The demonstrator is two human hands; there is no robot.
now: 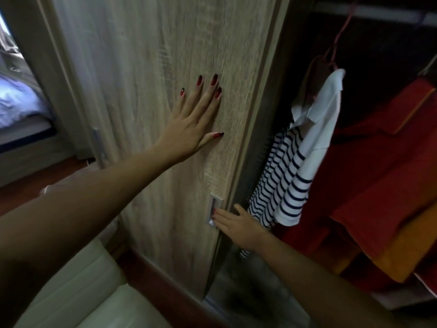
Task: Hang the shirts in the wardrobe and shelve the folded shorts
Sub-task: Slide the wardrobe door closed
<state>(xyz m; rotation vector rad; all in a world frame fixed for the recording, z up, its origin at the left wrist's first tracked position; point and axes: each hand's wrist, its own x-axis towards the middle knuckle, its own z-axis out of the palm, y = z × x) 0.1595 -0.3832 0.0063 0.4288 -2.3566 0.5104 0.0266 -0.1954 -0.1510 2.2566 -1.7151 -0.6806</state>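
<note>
Wardrobe door [146,91], a wood-grain sliding panel, fills the head view from 12 o'clock down to 6 o'clock, and both hands work on it. The left hand [194,124] lies flat on the panel near centre, fingers straight and slightly spread, gripping nothing. The right hand [236,226], at 5 o'clock, has its fingers straight and together with the tips set in the recessed handle [214,209]. The step in hand appears to be sliding the door; the direction cannot be told. To do it well, draw from the handle, press evenly with the flat palm so the panel runs without racking, and keep fabric out of its path. The open compartment at 3 o'clock holds a navy-and-white striped shirt [290,174] on a pink hanger [335,43] hooked on the rail [369,11]. It hangs just beside the door edge, its hem touching or nearly touching the right hand, and could be trapped there. Further right, at 3 to 4 o'clock, hang a red garment [378,162] and an orange garment [406,252]. No folded shorts and no shelf contents are visible.
</note>
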